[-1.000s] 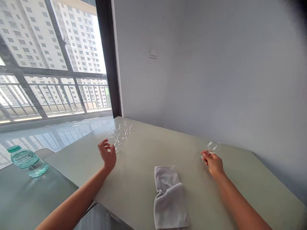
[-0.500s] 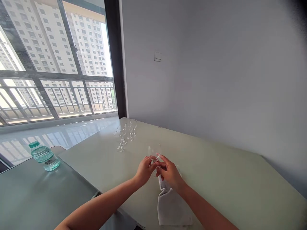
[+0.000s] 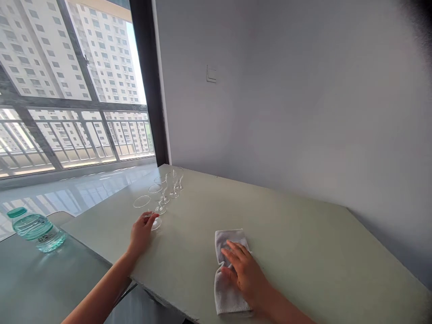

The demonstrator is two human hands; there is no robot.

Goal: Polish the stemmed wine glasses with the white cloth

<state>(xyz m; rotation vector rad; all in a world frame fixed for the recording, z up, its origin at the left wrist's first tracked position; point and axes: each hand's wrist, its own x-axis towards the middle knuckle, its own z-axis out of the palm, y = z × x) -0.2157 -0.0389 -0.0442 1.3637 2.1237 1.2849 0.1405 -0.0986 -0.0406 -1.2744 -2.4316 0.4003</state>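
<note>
My left hand (image 3: 141,232) is shut on the stem of a clear stemmed glass (image 3: 146,209), which it holds tilted at the near end of a row of similar glasses. Several other stemmed glasses (image 3: 165,189) stand upright just beyond that hand, close together on the pale green table (image 3: 303,252). My right hand (image 3: 245,274) lies flat on a folded white terry towel (image 3: 224,297), with its fingers apart. It holds nothing, and it hides the towel's middle.
A water bottle (image 3: 36,229) with a teal cap stands on a separate glass-topped table (image 3: 43,283) to the left. The pale green table meets a grey wall (image 3: 286,112) at the back and has a near edge below my left arm.
The glass has gone from between both hands to my left hand, beside the row. My right hand has let go of it and moved down onto the towel.
</note>
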